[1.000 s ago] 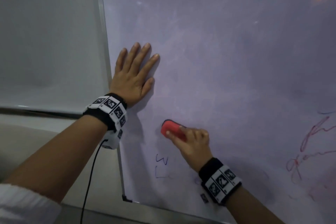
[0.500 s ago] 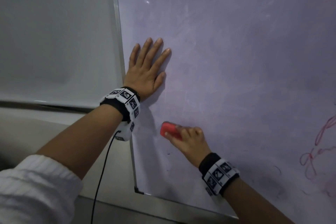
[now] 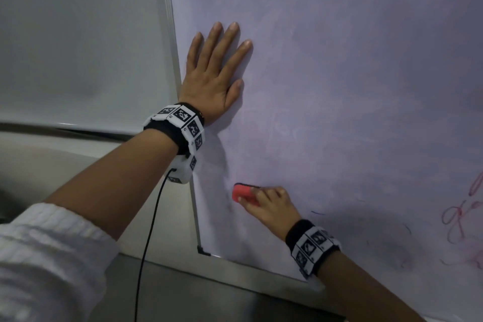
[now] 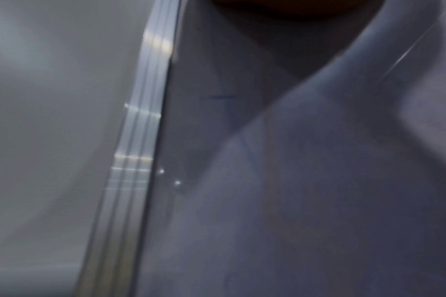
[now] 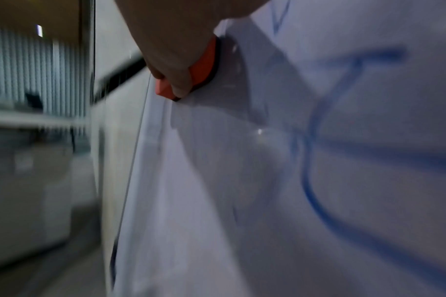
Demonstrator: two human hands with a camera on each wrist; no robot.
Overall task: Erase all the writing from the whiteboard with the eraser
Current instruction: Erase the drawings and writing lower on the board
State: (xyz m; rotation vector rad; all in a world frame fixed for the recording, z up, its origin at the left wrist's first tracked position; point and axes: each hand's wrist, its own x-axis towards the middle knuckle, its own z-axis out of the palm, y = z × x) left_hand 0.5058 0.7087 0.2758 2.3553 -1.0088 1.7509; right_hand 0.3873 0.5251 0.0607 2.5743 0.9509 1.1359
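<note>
The red eraser (image 3: 244, 193) is gripped by the right hand (image 3: 271, 208) and pressed against the whiteboard (image 3: 339, 86), near its left frame edge (image 3: 194, 204). The left hand (image 3: 213, 78) is laid flat above. Red scribbles (image 3: 462, 217) lie well right.

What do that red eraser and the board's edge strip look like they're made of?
The small red eraser looks like matte plastic or foam with a dark, felt-like wiping layer against the whiteboard. The pale grooved edge strip looks like brushed aluminium, since it catches streaky highlights; I can't be certain of either.
</note>
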